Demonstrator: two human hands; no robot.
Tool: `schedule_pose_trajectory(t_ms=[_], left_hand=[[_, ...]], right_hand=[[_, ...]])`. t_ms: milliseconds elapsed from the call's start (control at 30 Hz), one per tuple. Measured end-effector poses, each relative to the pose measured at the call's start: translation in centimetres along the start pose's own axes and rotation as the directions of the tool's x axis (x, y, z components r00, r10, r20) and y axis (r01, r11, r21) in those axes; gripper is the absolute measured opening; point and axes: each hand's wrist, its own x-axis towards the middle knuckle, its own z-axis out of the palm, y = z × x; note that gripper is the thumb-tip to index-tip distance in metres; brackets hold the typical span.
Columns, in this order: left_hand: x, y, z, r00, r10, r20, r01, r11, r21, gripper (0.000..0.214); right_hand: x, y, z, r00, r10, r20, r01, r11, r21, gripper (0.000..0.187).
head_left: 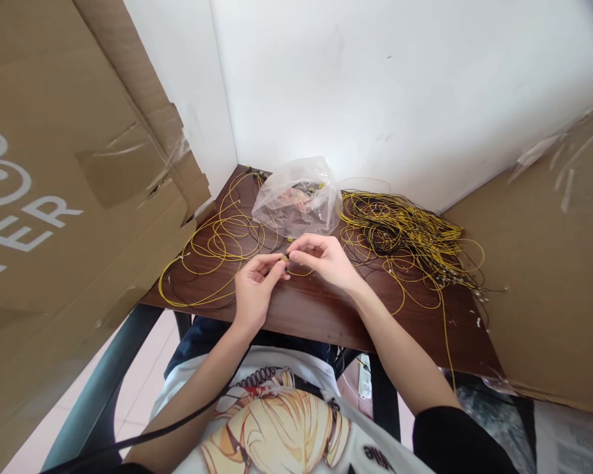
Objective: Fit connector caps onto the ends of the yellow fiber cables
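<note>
Both hands meet over the middle of a small dark wooden table (316, 316). My left hand (255, 284) pinches the end of a thin yellow cable (212, 247) between thumb and fingers. My right hand (321, 258) pinches a small dark connector (287, 256) at the same spot, fingertips nearly touching the left hand's. The yellow cable loops loosely across the left part of the table.
A clear plastic bag (299, 196) lies at the back of the table. A dense tangle of yellow and black cables (408, 236) fills the right side. Large cardboard sheets (64, 197) stand at the left, another cardboard sheet (553, 263) at the right. White walls behind.
</note>
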Motion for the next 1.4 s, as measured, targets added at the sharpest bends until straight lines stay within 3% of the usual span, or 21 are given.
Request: schedule_pose_trajectory(t_ms=[300, 667, 967, 1100, 1400], left_hand=[[0.0, 0.0, 0.0, 0.999, -0.006, -0.043, 0.007, 1.0, 0.008, 0.021], [-0.1, 0.0, 0.1, 0.995, 0.036, -0.09, -0.032, 0.998, 0.046, 0.02], [0.0, 0.0, 0.0, 0.999, -0.051, -0.02, 0.05, 0.998, -0.046, 0.025], [0.0, 0.2, 0.1, 0.999, -0.039, 0.015, 0.04, 0.995, -0.097, 0.036], [0.0, 0.1, 0.1, 0.999, -0.025, 0.033, 0.029, 0.993, -0.113, 0.036]], right_hand=[[0.0, 0.3, 0.1, 0.997, -0.074, 0.004, 0.074, 0.993, -0.093, 0.014], [0.3, 1.1, 0.5, 1.0, -0.002, 0.021, 0.002, 1.0, 0.02, 0.02], [0.7, 0.8, -0.2, 0.998, 0.055, -0.018, -0.051, 0.984, 0.171, 0.021], [0.6, 0.7, -0.2, 0.999, 0.037, -0.012, -0.035, 0.986, 0.163, 0.02], [0.5, 0.8, -0.4, 1.0, 0.029, 0.002, -0.029, 0.991, 0.133, 0.023]])
